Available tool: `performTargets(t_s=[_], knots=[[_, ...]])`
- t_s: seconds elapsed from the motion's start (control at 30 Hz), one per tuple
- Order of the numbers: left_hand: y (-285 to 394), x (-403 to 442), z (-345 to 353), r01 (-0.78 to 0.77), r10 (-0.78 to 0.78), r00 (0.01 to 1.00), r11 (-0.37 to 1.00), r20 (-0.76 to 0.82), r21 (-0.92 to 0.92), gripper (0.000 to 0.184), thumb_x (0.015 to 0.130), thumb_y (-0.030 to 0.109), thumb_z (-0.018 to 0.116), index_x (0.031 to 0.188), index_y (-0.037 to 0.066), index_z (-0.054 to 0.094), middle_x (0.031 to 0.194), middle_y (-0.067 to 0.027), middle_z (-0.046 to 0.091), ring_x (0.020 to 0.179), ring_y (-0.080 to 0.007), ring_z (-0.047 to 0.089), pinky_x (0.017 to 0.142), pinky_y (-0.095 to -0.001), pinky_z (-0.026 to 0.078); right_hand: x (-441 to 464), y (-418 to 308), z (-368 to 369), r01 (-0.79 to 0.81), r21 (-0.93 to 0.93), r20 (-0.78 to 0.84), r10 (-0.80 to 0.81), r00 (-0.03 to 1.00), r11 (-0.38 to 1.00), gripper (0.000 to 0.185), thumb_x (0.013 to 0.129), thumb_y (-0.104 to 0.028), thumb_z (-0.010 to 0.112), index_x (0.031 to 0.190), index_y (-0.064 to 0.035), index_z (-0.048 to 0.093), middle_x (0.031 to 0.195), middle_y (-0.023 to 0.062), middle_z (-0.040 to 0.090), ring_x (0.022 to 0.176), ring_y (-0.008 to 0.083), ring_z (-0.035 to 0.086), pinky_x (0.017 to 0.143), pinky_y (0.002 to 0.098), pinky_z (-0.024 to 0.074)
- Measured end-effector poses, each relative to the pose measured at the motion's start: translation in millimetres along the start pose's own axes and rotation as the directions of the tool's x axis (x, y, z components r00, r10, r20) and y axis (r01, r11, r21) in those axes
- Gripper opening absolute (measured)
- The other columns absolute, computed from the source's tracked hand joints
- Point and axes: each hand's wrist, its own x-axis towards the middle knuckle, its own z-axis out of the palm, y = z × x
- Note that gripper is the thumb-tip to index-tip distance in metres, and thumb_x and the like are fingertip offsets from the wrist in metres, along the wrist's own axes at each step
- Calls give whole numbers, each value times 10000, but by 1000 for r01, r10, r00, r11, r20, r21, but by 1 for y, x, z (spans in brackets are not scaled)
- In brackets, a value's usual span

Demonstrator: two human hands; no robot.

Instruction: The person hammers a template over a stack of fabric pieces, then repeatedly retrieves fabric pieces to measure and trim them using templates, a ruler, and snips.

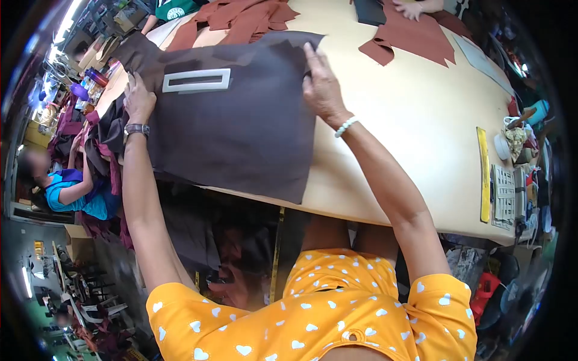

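Note:
A large dark brown fabric piece [241,132] is spread over the near left of the table, its lower edge hanging past the table's front. My left hand [139,101] is closed on its left side, with the fingertips at the cloth's edge. At its upper right corner, my right hand [324,87] pinches the fabric between fingers and thumb. A white rectangular frame with a long slot [198,88] lies on the cloth, between my hands and nearer the left one.
Reddish-brown fabric pieces [241,18] lie along the far side of the cream table [409,150]. Another person's hand [410,8] rests on a brown piece [415,36]. A yellow ruler [483,174] lies at the right edge. A person in blue [75,192] sits left, beside maroon cloth.

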Motion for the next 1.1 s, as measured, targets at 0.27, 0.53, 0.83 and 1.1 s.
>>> performTargets(t_s=[0.27, 0.53, 0.83, 1.1], knots=[[-10, 16, 68, 166, -194, 957, 976, 217, 141, 716, 736, 202, 583, 1385, 67, 312, 1486, -85, 229, 1362, -320, 213, 1028, -609, 247, 0, 27, 55, -75, -84, 88, 82, 993, 994, 542, 733, -72, 485, 1267, 15, 461, 1348, 200, 407, 1158, 364, 480, 968, 385, 408], [18, 18, 92, 235, -283, 933, 947, 223, 218, 669, 779, 311, 577, 1367, 78, 357, 1485, -157, 197, 1367, -375, 164, 1016, -666, 168, 40, 32, 46, -108, -296, 214, 177, 961, 949, 448, 745, -174, 510, 1162, -24, 577, 1217, 133, 552, 1045, 317, 567, 885, 407, 460], [133, -43, 86, 64, 18, 946, 968, 323, -241, 690, 841, 641, 388, 1368, 196, 400, 1455, -148, 284, 1361, -372, 185, 1024, -660, 115, 14, 67, 59, -355, 376, 120, 335, 934, 856, 492, 852, -209, 394, 1316, -52, 430, 1221, 186, 544, 993, 296, 597, 848, 357, 470], [138, -41, 78, 128, -26, 927, 960, 374, -250, 779, 795, 709, 383, 1353, 168, 433, 1452, -142, 297, 1369, -345, 175, 1038, -645, 66, 18, 70, 50, -284, 124, 313, 234, 920, 951, 709, 682, -178, 561, 1358, -66, 382, 1234, 235, 532, 1109, 295, 553, 922, 298, 423]])
